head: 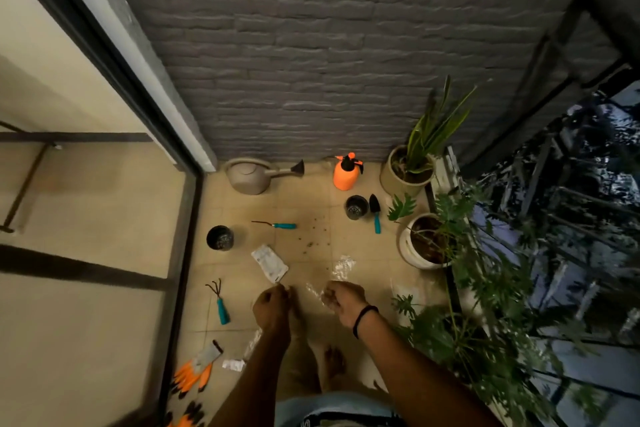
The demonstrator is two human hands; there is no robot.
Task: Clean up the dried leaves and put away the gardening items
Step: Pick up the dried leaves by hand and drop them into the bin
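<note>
Crumbs of dried brown leaf (313,232) lie scattered on the beige tiled floor (304,191), ahead of both hands and well apart from either grip. The right hand (343,302), with a black band at its wrist, has its fingers curled round a crinkled clear plastic bag (341,267), which rises from the fist toward the leaf crumbs. The left hand (272,305) is held beside it with its fingers curled too; blur hides whether that grip holds anything.

A white printed seed packet (269,262) lies just beyond the left hand. Left of that hand rests a teal-handled black hand rake (218,302), and farther out stands an empty black plastic pot (220,237). A thin teal-handled weeder (275,225) lies just left of the crumbs. To their right, a second black plastic pot (356,207) stands just beside a teal-handled black trowel (375,215).

Against the grey brick wall (311,45) sit a beige plastic watering can (249,177) and an orange pump sprayer (346,173). Two potted green plants (408,170) (426,243) stand along the right edge. Orange and grey gardening gloves (195,371) lie near the person's feet at the left, with a small white packet (232,365) beside them.
</note>
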